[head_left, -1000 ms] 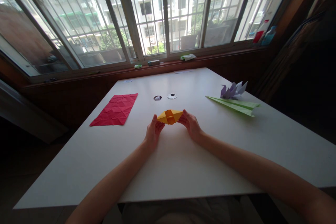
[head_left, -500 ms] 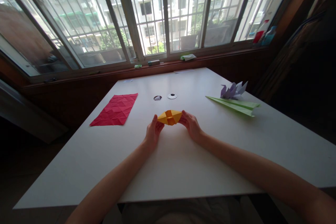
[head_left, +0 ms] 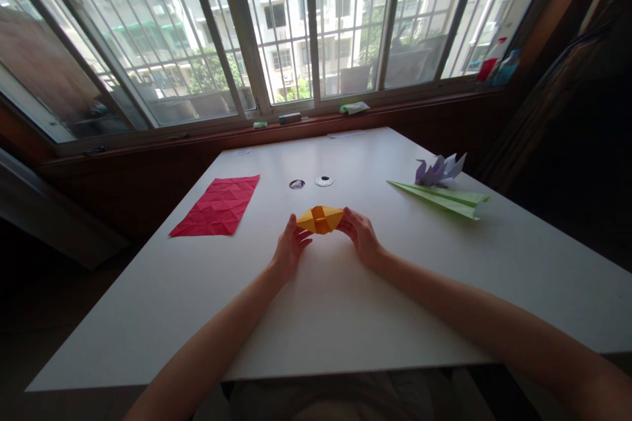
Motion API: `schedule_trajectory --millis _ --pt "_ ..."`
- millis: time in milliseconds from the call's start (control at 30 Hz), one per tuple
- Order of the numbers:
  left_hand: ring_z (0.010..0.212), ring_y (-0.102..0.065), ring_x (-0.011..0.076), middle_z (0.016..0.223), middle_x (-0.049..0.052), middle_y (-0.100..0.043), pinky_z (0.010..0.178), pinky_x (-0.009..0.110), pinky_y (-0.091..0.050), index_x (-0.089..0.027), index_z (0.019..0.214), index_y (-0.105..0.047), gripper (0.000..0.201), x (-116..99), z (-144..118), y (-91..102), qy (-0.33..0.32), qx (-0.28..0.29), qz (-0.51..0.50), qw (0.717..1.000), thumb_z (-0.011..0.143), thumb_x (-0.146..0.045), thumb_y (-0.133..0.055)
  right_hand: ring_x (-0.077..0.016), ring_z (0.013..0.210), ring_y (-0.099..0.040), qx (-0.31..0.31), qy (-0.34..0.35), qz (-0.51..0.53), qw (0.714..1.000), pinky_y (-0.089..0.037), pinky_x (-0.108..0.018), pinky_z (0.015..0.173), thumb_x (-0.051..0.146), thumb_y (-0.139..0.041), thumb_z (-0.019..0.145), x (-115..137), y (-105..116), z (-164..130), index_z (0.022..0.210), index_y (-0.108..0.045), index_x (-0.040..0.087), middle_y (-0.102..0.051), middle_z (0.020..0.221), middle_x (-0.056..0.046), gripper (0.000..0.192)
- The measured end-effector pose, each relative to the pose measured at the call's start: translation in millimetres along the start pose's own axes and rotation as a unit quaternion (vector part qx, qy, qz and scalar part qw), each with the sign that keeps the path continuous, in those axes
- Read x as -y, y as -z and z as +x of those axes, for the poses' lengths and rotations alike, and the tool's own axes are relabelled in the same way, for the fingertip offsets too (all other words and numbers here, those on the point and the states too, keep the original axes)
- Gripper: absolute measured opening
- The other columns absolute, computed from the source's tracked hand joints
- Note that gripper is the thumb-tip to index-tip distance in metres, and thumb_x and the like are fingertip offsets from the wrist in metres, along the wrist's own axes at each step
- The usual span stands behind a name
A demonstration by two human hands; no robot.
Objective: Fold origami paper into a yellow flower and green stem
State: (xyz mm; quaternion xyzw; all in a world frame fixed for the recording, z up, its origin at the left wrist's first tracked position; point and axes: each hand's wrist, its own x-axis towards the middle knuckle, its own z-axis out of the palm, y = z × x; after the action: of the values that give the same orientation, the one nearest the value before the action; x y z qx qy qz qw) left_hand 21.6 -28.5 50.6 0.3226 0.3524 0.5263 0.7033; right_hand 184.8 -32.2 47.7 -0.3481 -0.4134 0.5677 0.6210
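A folded yellow-orange origami paper boat (head_left: 320,220) is held just above the white table, its two pointed ends out to the sides. My left hand (head_left: 290,243) pinches the left tip, thumb on top and the other fingers partly spread below it. At the right tip, my right hand (head_left: 360,233) grips the paper between thumb and fingers. The middle of the boat shows a squarish orange opening with a narrow band across it. Parts of the fingers are hidden behind the paper.
On the white table (head_left: 316,316), a creased red paper sheet (head_left: 217,206) lies left. A green paper plane (head_left: 439,198) and purple paper cranes (head_left: 434,171) sit right. Two round holes, one a grommet (head_left: 324,181), lie beyond my hands. Small items line the windowsill, including a tissue pack (head_left: 353,108).
The fingers of my left hand have spread a little beneath the boat. The boat has shifted very slightly, and both hands still hold its tips.
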Motion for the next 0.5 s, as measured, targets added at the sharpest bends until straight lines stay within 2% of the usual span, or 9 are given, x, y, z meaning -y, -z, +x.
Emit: schedule_trajectory --millis 200,500 --pt "0.075 -0.057 0.0139 0.081 0.005 -0.064 0.073 0.026 -0.039 -0.013 0.082 -0.064 0.038 4.1 0.6 1.6 -0.029 -0.019 -0.012 0.999 0.069 -0.048 -0.059 -0.02 0.082 -0.059 0.008 -0.007 -0.001 1.0 -0.045 -0.032 0.076 0.05 -0.056 0.07 0.7 -0.7 -0.2 0.075 -0.062 0.017 -0.066 0.083 -0.005 0.034" --pt "0.078 -0.057 0.0135 0.083 0.005 -0.064 0.077 0.026 -0.04 -0.013 0.083 -0.064 0.034 6.5 1.2 4.1 -0.048 -0.005 -0.014 0.999 0.071 -0.044 -0.058 -0.0193 0.079 -0.059 0.023 -0.016 0.001 1.0 -0.045 -0.033 0.077 0.048 -0.055 0.072 0.6 -0.4 -0.7 0.074 -0.062 0.017 -0.065 0.082 -0.005 0.032"
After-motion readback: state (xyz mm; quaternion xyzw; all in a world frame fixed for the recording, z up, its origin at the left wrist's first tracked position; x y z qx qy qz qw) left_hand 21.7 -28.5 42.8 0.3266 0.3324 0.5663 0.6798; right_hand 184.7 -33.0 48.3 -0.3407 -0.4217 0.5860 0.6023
